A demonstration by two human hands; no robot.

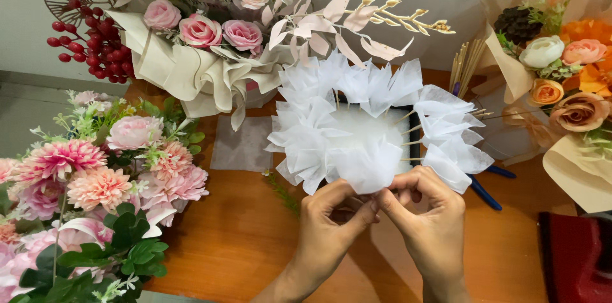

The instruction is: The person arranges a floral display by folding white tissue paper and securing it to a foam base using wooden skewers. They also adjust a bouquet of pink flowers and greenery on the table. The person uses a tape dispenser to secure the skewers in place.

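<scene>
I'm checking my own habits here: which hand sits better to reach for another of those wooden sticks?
Probably right. The right hand lies nearer the wooden sticks at the right rear; the left hand pinches the white tissue ruffle.

An orange-brown wooden worktop (255, 239) carries everything. At its left edge lies a bunch of pink and peach flowers (95, 175) with dark green leaves. At the back stands a cream-wrapped bouquet of pink roses (204, 54), red berries beside it. A grey square of cloth (242, 144) lies flat near the middle, just beside a frame ringed with white tissue ruffles (363, 124) on wooden sticks. Blue-handled pliers (488, 191) lie right of the frame. An orange bouquet (567, 99) and a dark red object (574, 258) occupy the right side.
</scene>
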